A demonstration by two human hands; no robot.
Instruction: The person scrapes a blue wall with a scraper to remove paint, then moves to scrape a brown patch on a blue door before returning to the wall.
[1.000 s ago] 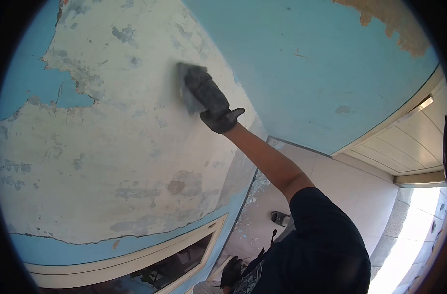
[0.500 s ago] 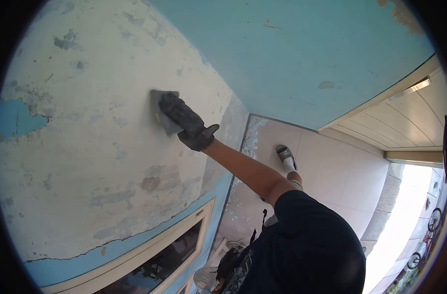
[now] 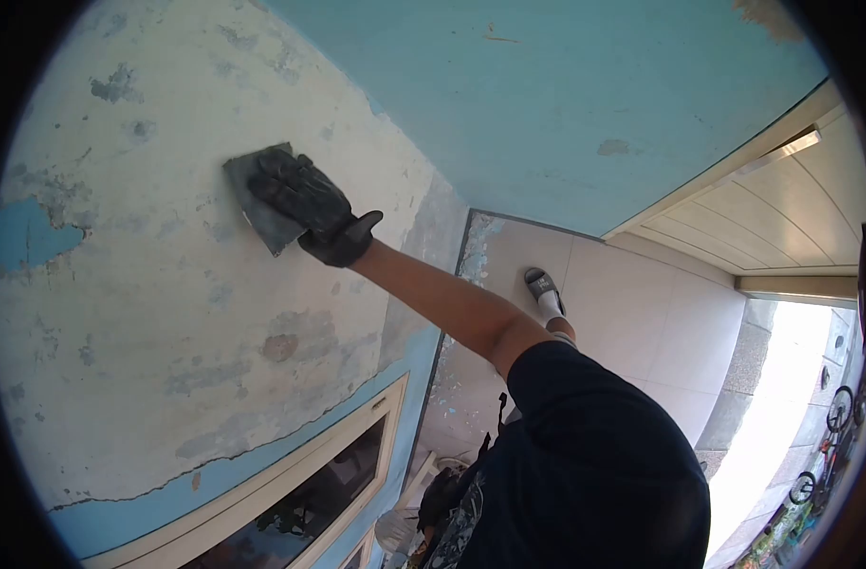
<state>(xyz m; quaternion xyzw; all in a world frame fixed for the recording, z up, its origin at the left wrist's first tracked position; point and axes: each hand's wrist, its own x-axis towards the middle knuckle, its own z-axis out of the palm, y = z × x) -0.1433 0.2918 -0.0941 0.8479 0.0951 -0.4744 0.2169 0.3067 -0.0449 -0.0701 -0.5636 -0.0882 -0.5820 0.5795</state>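
My left hand (image 3: 305, 204), in a black glove, is pressed to the pale, patchy wall (image 3: 167, 313) at upper left. Its fingers are closed over a dark, thin, flat sheet (image 3: 270, 228) that lies against the wall, with a corner and an edge sticking out past them. The thumb stands away from the fingers. My bare forearm runs down right to a dark short sleeve. My right hand cannot be made out.
A turquoise wall (image 3: 566, 104) meets the pale wall at a corner. Below are floor tiles (image 3: 623, 313) with paint flakes along the wall, and a foot in a dark slide (image 3: 544, 286). A framed window (image 3: 310, 493) is at lower left. Bicycles (image 3: 836, 412) stand outside at right.
My left hand and the flat sheet have moved left and slightly up across the wall. The whole view has shifted a little.
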